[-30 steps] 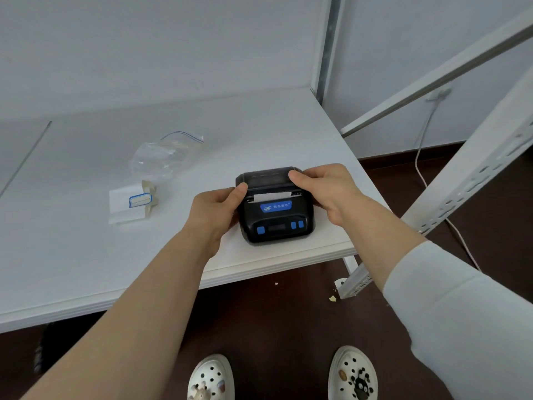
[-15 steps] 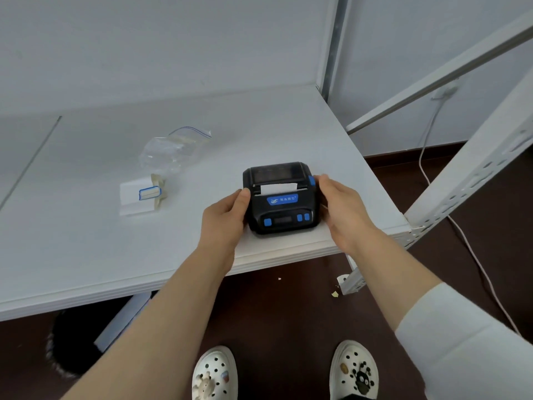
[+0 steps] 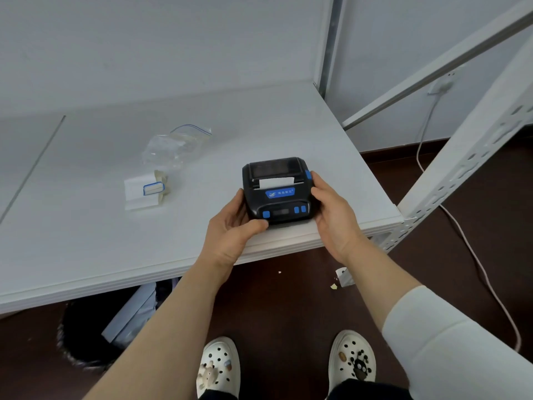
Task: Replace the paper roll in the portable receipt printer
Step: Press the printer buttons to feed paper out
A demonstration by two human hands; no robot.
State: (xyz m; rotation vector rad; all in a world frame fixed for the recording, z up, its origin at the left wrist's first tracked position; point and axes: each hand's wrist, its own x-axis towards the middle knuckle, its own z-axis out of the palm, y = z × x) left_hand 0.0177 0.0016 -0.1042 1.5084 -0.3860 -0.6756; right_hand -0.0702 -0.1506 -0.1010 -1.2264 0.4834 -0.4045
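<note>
A black portable receipt printer point(image 3: 277, 192) with blue buttons sits near the front right edge of the white table point(image 3: 86, 241). Its lid is down and a strip of white paper point(image 3: 276, 182) sticks out of the slot. My left hand point(image 3: 235, 229) grips the printer's left side, thumb at its front lower corner. My right hand point(image 3: 331, 210) holds the right side, fingertips by the blue side latch. A white paper roll piece with a blue-edged label point(image 3: 145, 190) lies on the table to the left.
An empty clear zip bag point(image 3: 176, 144) lies behind the label roll. A white metal rack post point(image 3: 473, 151) slants at the table's right corner, with a cable point(image 3: 473, 255) on the dark floor. A dark bin point(image 3: 86, 336) stands under the table.
My right hand came off the printer's lid and slid down to its right side. My left thumb moved to the printer's front lower corner. The printer stayed in place.
</note>
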